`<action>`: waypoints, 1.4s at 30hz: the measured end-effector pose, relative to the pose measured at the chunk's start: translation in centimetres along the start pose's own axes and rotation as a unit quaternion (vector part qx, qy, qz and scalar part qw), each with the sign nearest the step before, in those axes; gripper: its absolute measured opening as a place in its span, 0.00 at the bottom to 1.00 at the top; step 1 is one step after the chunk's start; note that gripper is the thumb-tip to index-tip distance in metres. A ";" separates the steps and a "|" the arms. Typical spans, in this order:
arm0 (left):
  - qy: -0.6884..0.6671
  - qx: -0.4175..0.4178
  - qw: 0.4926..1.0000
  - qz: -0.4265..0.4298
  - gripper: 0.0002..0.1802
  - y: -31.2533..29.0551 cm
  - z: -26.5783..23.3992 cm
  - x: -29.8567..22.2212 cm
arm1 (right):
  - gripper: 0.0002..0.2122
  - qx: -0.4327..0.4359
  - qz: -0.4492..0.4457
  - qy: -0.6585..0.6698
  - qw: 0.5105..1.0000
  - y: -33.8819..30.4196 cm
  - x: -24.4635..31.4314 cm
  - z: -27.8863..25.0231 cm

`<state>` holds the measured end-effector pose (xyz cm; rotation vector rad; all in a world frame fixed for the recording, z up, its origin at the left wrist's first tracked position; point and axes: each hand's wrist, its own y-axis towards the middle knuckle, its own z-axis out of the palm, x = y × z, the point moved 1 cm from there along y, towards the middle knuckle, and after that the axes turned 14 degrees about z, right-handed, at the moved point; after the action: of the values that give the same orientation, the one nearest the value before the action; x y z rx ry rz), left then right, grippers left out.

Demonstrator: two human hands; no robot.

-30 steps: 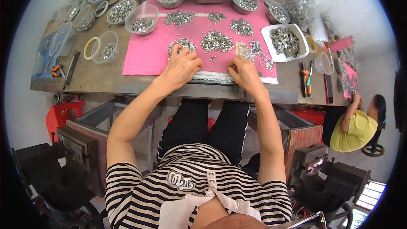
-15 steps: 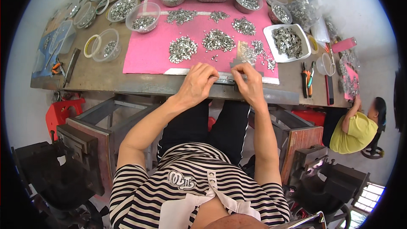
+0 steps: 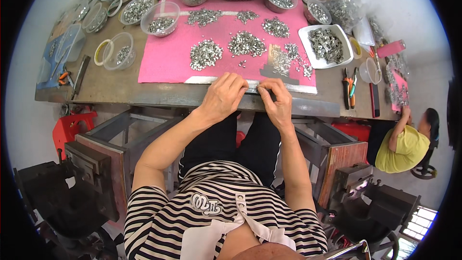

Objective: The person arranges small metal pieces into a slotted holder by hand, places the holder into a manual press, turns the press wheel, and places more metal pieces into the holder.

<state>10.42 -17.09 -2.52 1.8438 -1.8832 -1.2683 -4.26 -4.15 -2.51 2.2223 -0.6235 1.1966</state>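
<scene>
At the table's front edge my left hand is closed, its thumb and fingers pinched together. A short way to its right my right hand is pinched too, fingertips pointing at the left ones. A thin greyish piece shows in the narrow gap between them; what the fingers grip is too small to name. Both hands rest near the front border of a pink mat. Beyond them lie loose piles of small shiny metal pieces, and a flat gold-coloured piece sits among scattered bits.
Clear tubs of metal pieces line the back and left. A white dish holds more at right, beside orange-handled pliers and a dark red bar. A person in a yellow top works far right. Black machines flank me below.
My right hand has shifted slightly left, closer to the left hand, and its fingers have turned. The gap between the hands is narrower. My left hand has hardly moved.
</scene>
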 end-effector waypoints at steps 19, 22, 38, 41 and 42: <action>0.047 -0.041 0.998 0.032 0.19 -1.6 0.4 -0.3 | 0.10 -0.058 -0.195 -0.220 0.954 -1.0 -0.1 0.3; 0.045 -0.038 0.998 0.026 0.19 -1.6 0.4 -0.3 | 0.09 -0.042 -0.164 -0.164 0.972 -0.5 -0.2 -0.5; 0.070 -0.051 0.996 0.038 0.20 -2.1 0.9 0.1 | 0.06 -0.045 -0.092 -0.241 0.965 3.4 -2.9 -4.0; 0.074 -0.049 0.995 0.037 0.20 -2.1 0.9 0.0 | 0.06 -0.050 -0.083 -0.228 0.969 3.7 -2.9 -4.3; 0.078 -0.049 0.995 0.037 0.19 -2.1 0.9 0.0 | 0.06 -0.041 -0.080 -0.226 0.970 3.7 -2.9 -4.3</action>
<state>11.30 -16.41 -4.47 1.7512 -1.7604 -1.1366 -10.58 -3.74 -2.16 2.4343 -0.6356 0.5733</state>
